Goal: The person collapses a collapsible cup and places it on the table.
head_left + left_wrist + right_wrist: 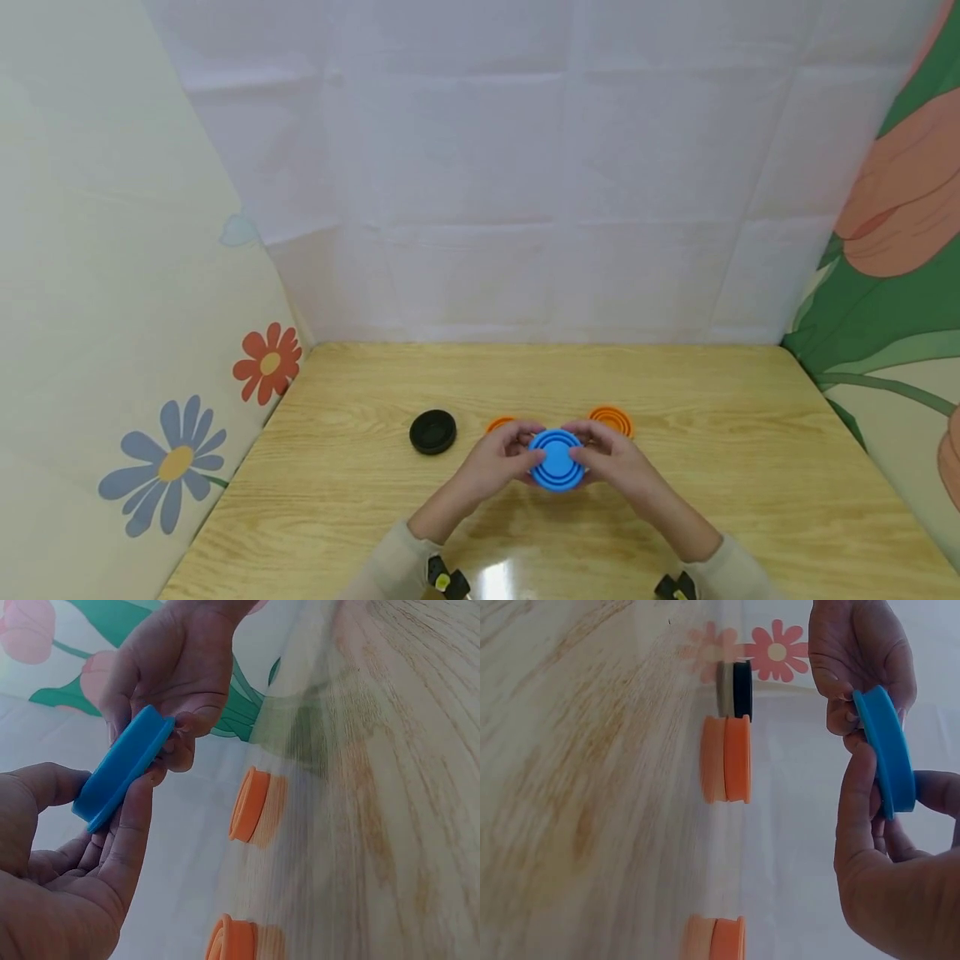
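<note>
A blue collapsible cup, folded flat into concentric rings, is held up between both hands above the table. My left hand pinches its left edge, thumb on the ringed face and fingers behind. On the opposite edge, my right hand grips it the same way. Seen from the left wrist, the blue cup is tilted and clear of the tabletop. Behind the hands lie two orange collapsible cups, also flat: the left one is partly hidden by my left hand, the right one sits just past my right fingers.
A black round flat piece lies on the wooden table left of the orange cups. A white cloth hangs along the back edge, with flower-printed cloths at both sides. Each wrist wears a small dark device.
</note>
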Available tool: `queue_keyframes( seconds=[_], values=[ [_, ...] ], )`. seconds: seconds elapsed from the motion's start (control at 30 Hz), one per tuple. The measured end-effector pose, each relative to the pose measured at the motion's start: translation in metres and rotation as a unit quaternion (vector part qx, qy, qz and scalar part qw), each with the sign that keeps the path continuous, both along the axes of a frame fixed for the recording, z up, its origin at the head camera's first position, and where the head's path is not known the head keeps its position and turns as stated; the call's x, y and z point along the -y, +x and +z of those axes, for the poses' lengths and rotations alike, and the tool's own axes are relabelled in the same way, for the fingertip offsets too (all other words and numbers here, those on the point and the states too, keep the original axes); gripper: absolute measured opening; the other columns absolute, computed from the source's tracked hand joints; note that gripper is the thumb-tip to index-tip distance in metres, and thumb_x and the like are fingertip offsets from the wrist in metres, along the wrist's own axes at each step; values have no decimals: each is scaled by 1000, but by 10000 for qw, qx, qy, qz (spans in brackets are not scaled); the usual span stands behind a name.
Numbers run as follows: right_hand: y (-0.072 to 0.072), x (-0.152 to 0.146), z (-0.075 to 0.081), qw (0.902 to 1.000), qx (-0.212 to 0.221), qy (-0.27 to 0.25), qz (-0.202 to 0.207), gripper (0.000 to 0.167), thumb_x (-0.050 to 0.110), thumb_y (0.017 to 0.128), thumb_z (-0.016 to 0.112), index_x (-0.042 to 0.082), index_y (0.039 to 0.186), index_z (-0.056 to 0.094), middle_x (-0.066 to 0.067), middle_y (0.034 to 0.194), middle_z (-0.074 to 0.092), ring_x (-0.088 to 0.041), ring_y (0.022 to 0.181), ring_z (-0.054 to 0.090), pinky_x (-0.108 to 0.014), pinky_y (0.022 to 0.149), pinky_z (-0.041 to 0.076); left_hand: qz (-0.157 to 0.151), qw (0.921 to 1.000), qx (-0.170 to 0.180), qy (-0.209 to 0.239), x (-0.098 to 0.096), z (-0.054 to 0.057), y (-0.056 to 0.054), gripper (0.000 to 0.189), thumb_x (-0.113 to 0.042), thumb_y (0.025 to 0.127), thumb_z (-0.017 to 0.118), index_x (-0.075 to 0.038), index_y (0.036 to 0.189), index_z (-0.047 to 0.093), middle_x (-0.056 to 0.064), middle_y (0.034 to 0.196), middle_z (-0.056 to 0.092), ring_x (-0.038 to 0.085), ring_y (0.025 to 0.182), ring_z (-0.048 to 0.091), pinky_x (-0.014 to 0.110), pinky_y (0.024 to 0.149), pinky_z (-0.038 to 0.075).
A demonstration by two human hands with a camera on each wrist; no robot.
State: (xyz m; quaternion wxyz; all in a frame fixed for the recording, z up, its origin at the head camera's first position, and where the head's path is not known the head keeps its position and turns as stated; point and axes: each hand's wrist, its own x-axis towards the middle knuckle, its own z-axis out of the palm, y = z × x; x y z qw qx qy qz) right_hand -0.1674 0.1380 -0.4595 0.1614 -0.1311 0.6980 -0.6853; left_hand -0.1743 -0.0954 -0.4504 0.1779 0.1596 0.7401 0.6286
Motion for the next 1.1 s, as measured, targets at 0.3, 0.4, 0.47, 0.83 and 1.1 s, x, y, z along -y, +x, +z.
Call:
queue_keyframes(
  seconds=[0.3, 0.4, 0.47, 0.83, 1.1],
  values=[
    [-1, -2, 1, 9995, 166, 72, -252, 50, 26, 100, 65, -7, 135, 50, -17, 118, 61, -23, 100, 65, -42, 84, 61, 203, 9977, -617, -170, 1, 1, -1, 37, -16, 97, 69, -1, 129, 57, 12, 110, 62, 19, 95, 59, 28, 77, 58],
    [-2, -2, 1, 9993, 224, -15, -287, 51, 27, 101, 64, -8, 134, 50, -17, 118, 60, -23, 101, 64, -43, 85, 61, 262, 9949, -944, -217, 1, 1, -2, 36, -14, 96, 70, -3, 128, 58, 12, 110, 63, 19, 96, 58, 25, 79, 55],
    [-2, -3, 1, 9991, 272, -72, -309, 52, 28, 101, 64, -8, 134, 50, -17, 118, 59, -23, 101, 64, -43, 85, 61, 291, 9930, -1126, -192, 0, 0, -2, 35, -13, 96, 70, -3, 127, 58, 13, 111, 63, 19, 97, 58, 23, 79, 55],
    [-5, -5, 2, 9977, 549, -242, -314, 55, 37, 103, 59, -7, 136, 48, -16, 118, 61, -26, 105, 65, -45, 89, 60, 465, 9706, -2356, -170, -1, -2, 0, 28, 2, 91, 71, -4, 115, 59, 11, 109, 59, 19, 100, 59, 33, 88, 59],
    [-7, -10, 0, 9951, 758, -627, 18, 47, 39, 107, 51, -1, 133, 54, -4, 112, 67, -25, 103, 68, -45, 89, 59, 321, 8960, -4365, -749, -2, -8, -3, 31, 9, 83, 74, -10, 103, 61, 6, 105, 57, 20, 99, 57, 35, 87, 58]
  ],
)
